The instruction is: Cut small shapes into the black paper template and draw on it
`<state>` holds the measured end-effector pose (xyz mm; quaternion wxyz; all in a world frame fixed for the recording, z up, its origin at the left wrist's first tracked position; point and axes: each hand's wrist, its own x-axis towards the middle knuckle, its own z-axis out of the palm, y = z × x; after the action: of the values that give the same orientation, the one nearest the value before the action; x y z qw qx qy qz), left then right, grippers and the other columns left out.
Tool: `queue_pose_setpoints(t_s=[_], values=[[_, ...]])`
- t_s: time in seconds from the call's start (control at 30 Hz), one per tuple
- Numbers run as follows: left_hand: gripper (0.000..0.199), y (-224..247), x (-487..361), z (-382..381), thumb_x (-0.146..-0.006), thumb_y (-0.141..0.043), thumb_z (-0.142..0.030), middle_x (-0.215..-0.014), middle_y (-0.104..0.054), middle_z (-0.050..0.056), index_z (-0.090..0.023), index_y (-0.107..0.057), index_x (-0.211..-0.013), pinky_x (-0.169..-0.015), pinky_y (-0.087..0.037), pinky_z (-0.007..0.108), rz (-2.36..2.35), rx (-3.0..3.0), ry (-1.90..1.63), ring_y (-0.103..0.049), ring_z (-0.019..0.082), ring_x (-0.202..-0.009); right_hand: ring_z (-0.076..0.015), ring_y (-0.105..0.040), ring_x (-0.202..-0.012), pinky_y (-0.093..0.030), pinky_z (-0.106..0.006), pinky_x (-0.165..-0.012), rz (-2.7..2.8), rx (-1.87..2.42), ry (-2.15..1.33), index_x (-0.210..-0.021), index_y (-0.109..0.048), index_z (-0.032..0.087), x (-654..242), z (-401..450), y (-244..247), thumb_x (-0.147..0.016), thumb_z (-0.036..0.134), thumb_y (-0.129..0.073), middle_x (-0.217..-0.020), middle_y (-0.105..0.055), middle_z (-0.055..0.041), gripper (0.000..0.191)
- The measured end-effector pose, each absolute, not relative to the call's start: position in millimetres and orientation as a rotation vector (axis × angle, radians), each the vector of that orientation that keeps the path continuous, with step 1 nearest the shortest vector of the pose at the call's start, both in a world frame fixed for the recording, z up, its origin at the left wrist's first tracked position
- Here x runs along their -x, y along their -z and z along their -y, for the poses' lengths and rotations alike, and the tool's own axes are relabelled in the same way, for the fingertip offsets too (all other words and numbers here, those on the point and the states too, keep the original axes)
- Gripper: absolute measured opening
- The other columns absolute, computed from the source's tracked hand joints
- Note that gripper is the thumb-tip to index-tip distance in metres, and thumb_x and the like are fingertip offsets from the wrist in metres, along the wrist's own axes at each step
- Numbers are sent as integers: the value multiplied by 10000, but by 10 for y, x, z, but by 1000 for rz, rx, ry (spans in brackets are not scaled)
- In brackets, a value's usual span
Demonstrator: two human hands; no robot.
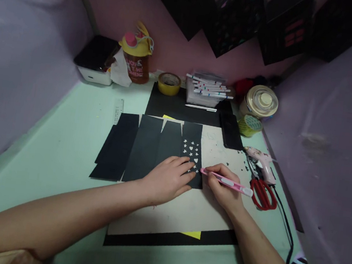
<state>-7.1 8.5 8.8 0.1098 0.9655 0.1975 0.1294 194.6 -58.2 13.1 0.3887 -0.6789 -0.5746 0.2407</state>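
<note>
A white box with a black top stands at the far left of the counter. A white tissue lies between it and a yellow-lidded bottle. To the right are a yellow tape roll and a clear case with markers on top. A clear ruler lies at left. At right, a green tape roll sits near a black phone, before a round lidded container. Red-handled scissors lie beside a pink glue gun.
</note>
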Motion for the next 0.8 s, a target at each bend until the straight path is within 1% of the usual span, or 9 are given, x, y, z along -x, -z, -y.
queue_pose_setpoints(t_s=[0.2,0.43,0.8], values=[[366,-80,73,-86,-937,-530,-377,-1331,-546,90,-163,-586,-1228,-1033,-363,427,-578,-2835,-393,-436,282,-1272,-143,-591,-574,-454,-247,-548,1459,1716,-664,-777,-666,185,-1949,594,-133,-787,209,-560,-648,-661,-7,109],[365,-77,70,-85,-931,-542,-375,-1315,-558,97,-162,-589,-1223,-1019,-377,437,-580,-2844,-410,-446,287,-1263,-135,-584,-557,-452,-242,-532,1489,1683,-635,-791,-658,190,-1944,584,-112,-791,203,-561,-649,-660,-1,98],[352,-73,72,-85,-930,-542,-366,-1309,-561,103,-159,-595,-1210,-1011,-389,437,-575,-2848,-433,-455,289,-1254,-131,-598,-580,-460,-237,-548,1520,1667,-614,-813,-671,202,-1944,613,-71,-800,194,-572,-697,-683,-1,100]])
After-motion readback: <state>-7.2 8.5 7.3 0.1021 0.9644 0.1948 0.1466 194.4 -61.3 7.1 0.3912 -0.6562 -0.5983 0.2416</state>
